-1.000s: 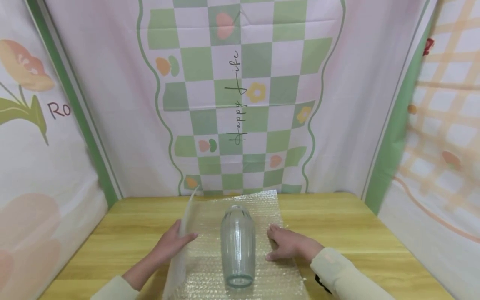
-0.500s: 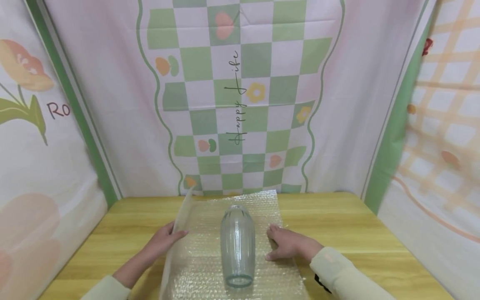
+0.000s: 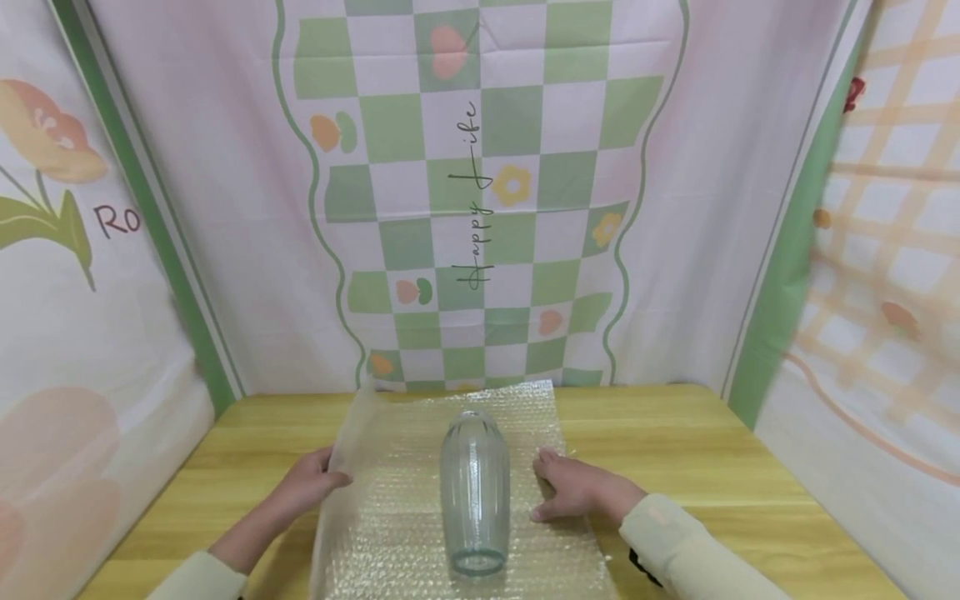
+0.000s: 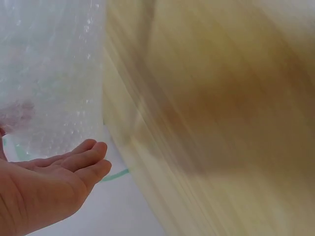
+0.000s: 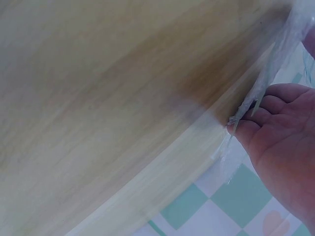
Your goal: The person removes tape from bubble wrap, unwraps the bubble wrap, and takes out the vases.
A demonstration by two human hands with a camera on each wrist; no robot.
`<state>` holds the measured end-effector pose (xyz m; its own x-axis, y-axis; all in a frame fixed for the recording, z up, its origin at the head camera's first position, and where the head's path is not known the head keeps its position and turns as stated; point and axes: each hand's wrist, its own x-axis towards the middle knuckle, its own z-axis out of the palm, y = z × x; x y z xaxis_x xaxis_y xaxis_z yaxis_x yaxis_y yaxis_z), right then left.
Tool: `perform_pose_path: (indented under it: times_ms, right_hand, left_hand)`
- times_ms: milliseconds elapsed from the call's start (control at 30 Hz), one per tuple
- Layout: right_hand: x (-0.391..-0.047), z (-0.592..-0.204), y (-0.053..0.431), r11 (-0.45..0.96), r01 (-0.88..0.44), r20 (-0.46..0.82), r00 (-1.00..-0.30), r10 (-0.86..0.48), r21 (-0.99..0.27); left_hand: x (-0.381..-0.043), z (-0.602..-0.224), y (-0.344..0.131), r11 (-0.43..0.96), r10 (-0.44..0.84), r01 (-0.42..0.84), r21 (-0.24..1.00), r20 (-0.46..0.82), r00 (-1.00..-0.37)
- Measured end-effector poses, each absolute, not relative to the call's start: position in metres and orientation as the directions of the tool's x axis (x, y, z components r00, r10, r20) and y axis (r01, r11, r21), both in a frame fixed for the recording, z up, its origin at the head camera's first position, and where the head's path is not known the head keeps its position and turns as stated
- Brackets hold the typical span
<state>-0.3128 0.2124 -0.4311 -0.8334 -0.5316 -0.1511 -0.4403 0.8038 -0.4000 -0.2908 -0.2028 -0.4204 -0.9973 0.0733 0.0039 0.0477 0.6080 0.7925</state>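
Observation:
A clear ribbed glass vase (image 3: 476, 492) lies on its side on a sheet of bubble wrap (image 3: 408, 533), mouth pointing away and base toward me. At the sheet's raised left edge, my left hand (image 3: 306, 483) holds the wrap between thumb and fingers. The left wrist view shows this hand's fingers (image 4: 86, 160) nearly straight, with its thumb blurred behind the film. My right hand (image 3: 581, 487) rests on the sheet's right edge beside the vase, thumb and fingers spread apart. In the right wrist view its fingers (image 5: 273, 110) bend slightly down onto the wrap's edge.
The wood-grain table (image 3: 675, 467) spreads out on both sides of the sheet. A printed curtain (image 3: 510, 192) with green checks hangs right behind the table's far edge. More curtains, a left one (image 3: 112, 333) and a right one (image 3: 885, 333), close in the sides.
My left hand has moved left and slightly down, carrying the sheet's left edge outward and flattening the wrap. The right hand and the vase have stayed in place.

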Motion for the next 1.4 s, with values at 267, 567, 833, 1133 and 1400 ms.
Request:
perform_pose_path:
  times_ms: [267,567,833,1133,1400]
  right_hand:
    - [-0.311,-0.432,0.212,0.804,-0.435,-0.159,-0.833,-0.53,-0.404]
    - [-0.312,-0.433,0.213,0.803,-0.44,-0.152,-0.833,-0.533,-0.402]
    - [-0.312,-0.434,0.213,0.804,-0.44,-0.146,-0.835,-0.53,-0.401]
    - [-0.313,-0.434,0.212,0.807,-0.437,-0.149,-0.837,-0.527,-0.398]
    - [-0.314,-0.434,0.212,0.798,-0.447,-0.144,-0.831,-0.538,-0.404]
  left_hand:
    - [-0.293,-0.426,-0.217,0.604,0.09,0.054,0.795,-0.001,-0.996]
    - [-0.295,-0.433,-0.232,0.546,0.164,0.1,0.832,0.011,-0.986]
    - [-0.293,-0.438,-0.245,0.544,0.264,0.188,0.818,0.046,-0.963]
    - [-0.292,-0.441,-0.24,0.665,0.118,0.084,0.742,0.007,-0.993]
    - [-0.288,-0.441,-0.241,0.72,0.092,0.047,0.692,-0.028,-0.995]
